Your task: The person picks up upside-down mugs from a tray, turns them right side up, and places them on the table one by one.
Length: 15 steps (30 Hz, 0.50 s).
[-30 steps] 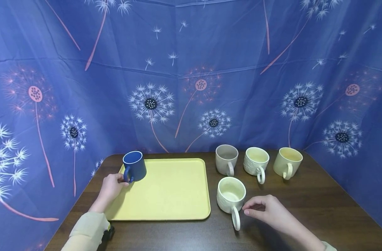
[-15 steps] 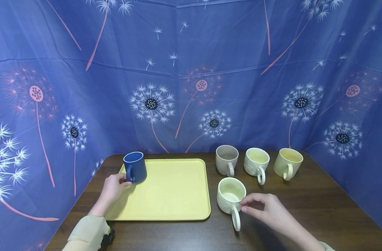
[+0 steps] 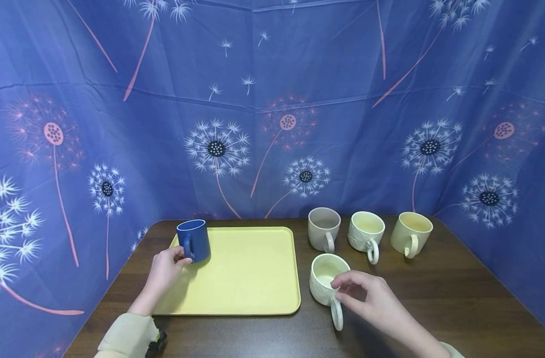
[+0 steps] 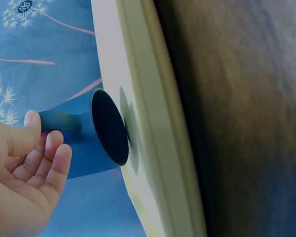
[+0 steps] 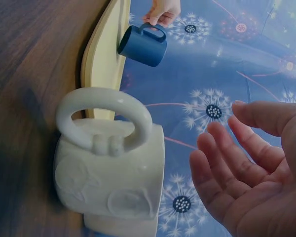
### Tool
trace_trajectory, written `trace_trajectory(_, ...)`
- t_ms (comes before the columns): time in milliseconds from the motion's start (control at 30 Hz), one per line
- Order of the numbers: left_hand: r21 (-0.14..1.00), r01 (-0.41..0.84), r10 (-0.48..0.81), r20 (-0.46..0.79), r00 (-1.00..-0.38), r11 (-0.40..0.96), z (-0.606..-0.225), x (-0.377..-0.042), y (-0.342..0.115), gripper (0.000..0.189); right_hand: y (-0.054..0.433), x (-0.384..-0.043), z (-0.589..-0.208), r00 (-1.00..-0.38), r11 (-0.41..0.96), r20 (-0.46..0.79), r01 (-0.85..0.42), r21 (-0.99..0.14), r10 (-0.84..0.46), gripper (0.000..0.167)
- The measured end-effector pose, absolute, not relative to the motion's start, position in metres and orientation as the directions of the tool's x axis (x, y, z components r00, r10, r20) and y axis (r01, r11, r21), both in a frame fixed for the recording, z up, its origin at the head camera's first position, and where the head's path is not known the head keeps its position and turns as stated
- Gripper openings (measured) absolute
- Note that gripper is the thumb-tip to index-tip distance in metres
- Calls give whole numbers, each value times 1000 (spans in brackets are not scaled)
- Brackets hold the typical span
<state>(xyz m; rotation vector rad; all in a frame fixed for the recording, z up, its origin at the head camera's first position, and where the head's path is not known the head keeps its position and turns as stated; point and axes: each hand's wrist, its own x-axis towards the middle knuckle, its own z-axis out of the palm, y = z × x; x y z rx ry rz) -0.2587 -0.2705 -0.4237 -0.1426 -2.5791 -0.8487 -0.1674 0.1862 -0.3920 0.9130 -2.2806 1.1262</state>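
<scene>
My left hand (image 3: 164, 269) pinches the handle of a dark blue mug (image 3: 198, 243) between thumb and fingers, over the left back part of a yellow tray (image 3: 243, 278). In the left wrist view the blue mug (image 4: 81, 148) is tipped, its dark underside showing above its shadow on the tray. On the right, a cream mug with raised relief (image 3: 319, 286) stands on the table, handle toward me. My right hand (image 3: 374, 301) hovers at its rim with loosely bent fingers; the right wrist view shows a gap between these fingers (image 5: 224, 153) and the cream mug (image 5: 103, 182).
Behind the cream mug stand a greyish mug (image 3: 319, 233), a second cream relief mug (image 3: 359, 237) and a pale yellow mug (image 3: 402, 238), in a row on the dark wooden table (image 3: 456, 298). A blue dandelion-print cloth (image 3: 263, 74) hangs behind the table.
The blue mug has tilted and turned slightly, its handle swinging to the right, with my left hand following. My right hand has moved left, from beside the cream mug to over its rim.
</scene>
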Motion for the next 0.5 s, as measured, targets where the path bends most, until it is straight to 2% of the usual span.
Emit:
trace_trajectory(167, 540, 252, -42, 474, -880, 803, -424, -258, -265, 10, 178, -170, -391, -664, 422, 646, -744, -519, -377, 31)
trace_trajectory(500, 509, 298, -55, 568, -821, 808, -429, -253, -252, 14, 166, -172, -391, -664, 396, 637, -747, -535, -391, 28)
